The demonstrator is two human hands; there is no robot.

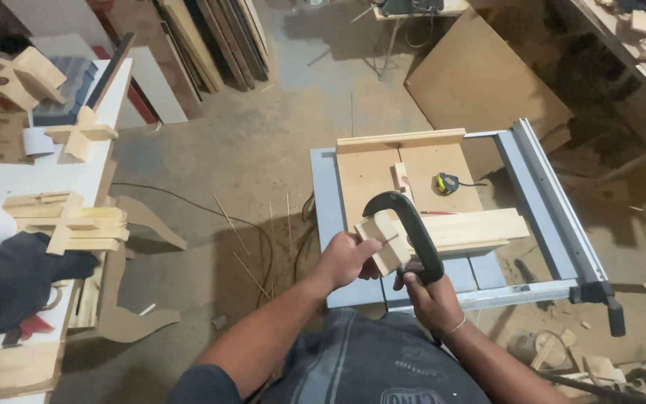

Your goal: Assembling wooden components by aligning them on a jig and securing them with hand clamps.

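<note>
- A small wooden block (384, 241) is gripped by the left hand (347, 258), just below the middle of the frame; the fingers are closed around its left edge.
- A black C-clamp (407, 228) is held by the right hand (429, 293), which is wrapped around its lower end; the curved frame of the clamp arches up and over the block.
- The block and the clamp are touching, and both are held at the near edge of a grey table saw (323, 217) that fills the middle right of the frame.
- A flat wooden sled (368, 176) with a raised strip along its far edge is seen lying on the saw's worktop, above the hands.
- A long pale board (480, 228) is laid across the sled, just right of the clamp.
- A yellow and black tape measure (447, 182) is seen on the sled, above the board and well apart from the hands.
- A red pencil (437, 212) is lying just above the board's upper edge.
- At the left of the frame a white worktop (46, 176) is loaded with wooden cross-shaped pieces (69, 221), and a dark cloth (16, 280) is lying at its lower end.
- Sheets of board (211, 37) are leaned upright at the top of the frame, and a large brown panel (480, 82) is seen on the dusty floor (263, 150) at the upper right.
</note>
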